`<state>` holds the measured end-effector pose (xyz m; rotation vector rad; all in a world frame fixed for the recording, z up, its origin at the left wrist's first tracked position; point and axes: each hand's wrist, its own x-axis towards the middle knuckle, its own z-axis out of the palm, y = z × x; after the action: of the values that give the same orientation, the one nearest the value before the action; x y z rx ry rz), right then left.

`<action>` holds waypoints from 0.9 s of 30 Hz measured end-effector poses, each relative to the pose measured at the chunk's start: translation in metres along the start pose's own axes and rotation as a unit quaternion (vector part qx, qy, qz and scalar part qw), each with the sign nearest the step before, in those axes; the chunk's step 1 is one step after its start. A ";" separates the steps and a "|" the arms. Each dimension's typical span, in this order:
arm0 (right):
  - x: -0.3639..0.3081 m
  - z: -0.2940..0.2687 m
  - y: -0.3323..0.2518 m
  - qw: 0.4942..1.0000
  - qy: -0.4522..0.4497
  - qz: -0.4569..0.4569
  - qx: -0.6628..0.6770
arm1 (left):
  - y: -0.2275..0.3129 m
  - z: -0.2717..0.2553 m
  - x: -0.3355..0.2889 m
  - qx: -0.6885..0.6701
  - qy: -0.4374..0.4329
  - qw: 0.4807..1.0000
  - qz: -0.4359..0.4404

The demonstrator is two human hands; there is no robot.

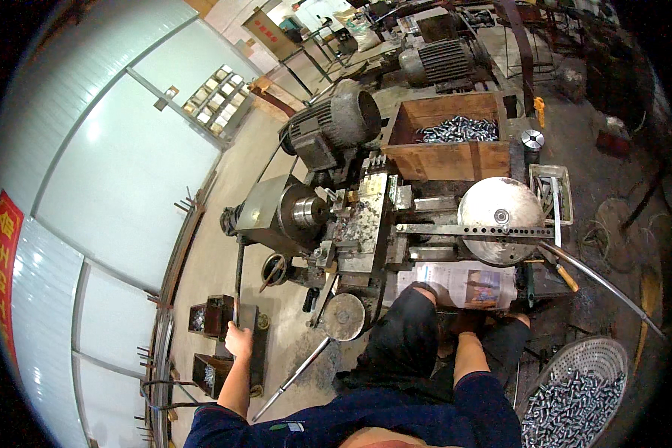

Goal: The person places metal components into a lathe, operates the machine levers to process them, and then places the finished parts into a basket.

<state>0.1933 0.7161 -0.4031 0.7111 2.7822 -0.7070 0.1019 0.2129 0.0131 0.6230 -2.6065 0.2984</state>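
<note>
My left hand [238, 340] is closed round the lower end of a long dark lever [239, 280], which rises to the headstock [272, 210] of a small lathe. My right forearm reaches between my knees, where my right hand [464, 322] lies in shadow, its fingers hidden from sight. Right of the headstock is a round metal chuck [307, 212]. Metal chips lie over the cross slide [362, 220]. A perforated flat bar [474, 231] crosses in front of a pale round disc [500, 213] on the right end of the machine.
A wooden box [448, 160] of small metal parts stands behind the lathe, beside an electric motor [336, 123]. Similar parts fill a perforated basket [612, 358] at my lower right. Small bins [210, 317] stand at left. A long rod [605, 282] sticks out rightward. Newspaper [418, 275] lies by my knees.
</note>
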 end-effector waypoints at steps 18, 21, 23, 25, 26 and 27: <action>0.019 0.041 0.011 0.995 0.012 0.095 0.020 | 0.020 -0.013 0.010 -0.016 0.015 1.000 0.018; -0.009 0.003 -0.017 0.988 -0.131 0.014 -0.082 | -0.013 0.005 -0.007 0.001 0.002 1.000 -0.006; -0.001 -0.005 -0.013 0.974 -0.214 0.007 -0.070 | -0.011 0.004 -0.003 0.006 -0.002 1.000 -0.005; 0.004 -0.007 -0.008 0.984 -0.177 0.005 -0.030 | -0.007 0.001 -0.001 -0.006 0.000 1.000 -0.003; 0.002 -0.005 -0.005 0.990 -0.140 0.015 -0.017 | -0.003 -0.001 0.001 -0.013 0.001 1.000 -0.001; 0.003 -0.003 -0.003 0.992 -0.123 0.023 -0.014 | 0.000 0.000 0.003 -0.010 0.003 1.000 0.001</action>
<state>0.1885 0.7165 -0.4001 0.6322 2.5388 -0.6953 0.0996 0.2118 0.0143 0.6107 -2.6026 0.2735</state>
